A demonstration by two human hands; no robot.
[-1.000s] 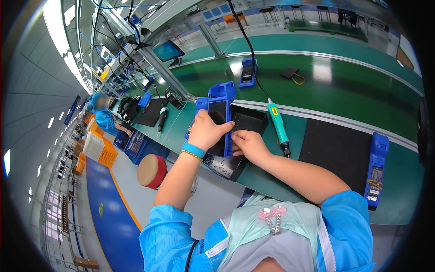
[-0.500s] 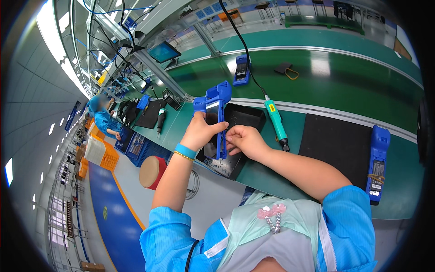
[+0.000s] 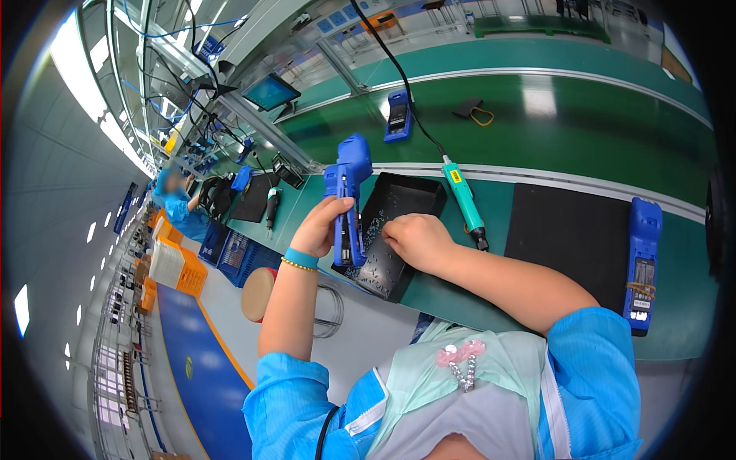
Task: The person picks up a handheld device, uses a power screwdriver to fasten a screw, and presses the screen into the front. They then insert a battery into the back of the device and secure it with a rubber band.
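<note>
My left hand (image 3: 320,228) is wrapped round a blue handheld terminal (image 3: 353,165), held upright and turned edge-on over the left side of a black tray (image 3: 418,201). Small loose screws (image 3: 373,274) lie scattered on the tray's floor. Above the tray's right part, my right hand (image 3: 420,241) has its fingertips pinched together, apart from the terminal. What sits between those fingertips, if anything, is hidden.
An electric screwdriver (image 3: 464,201) on a cable lies right of the tray, beside a black mat (image 3: 567,234). Another blue terminal (image 3: 642,268) with a rubber band lies at the far right. One more terminal (image 3: 398,116) lies beyond the rail. A co-worker (image 3: 178,203) stands far left.
The terminal has turned from showing its screen side to edge-on and shifted slightly left. My right hand has come away from its edge and is now over the tray.
</note>
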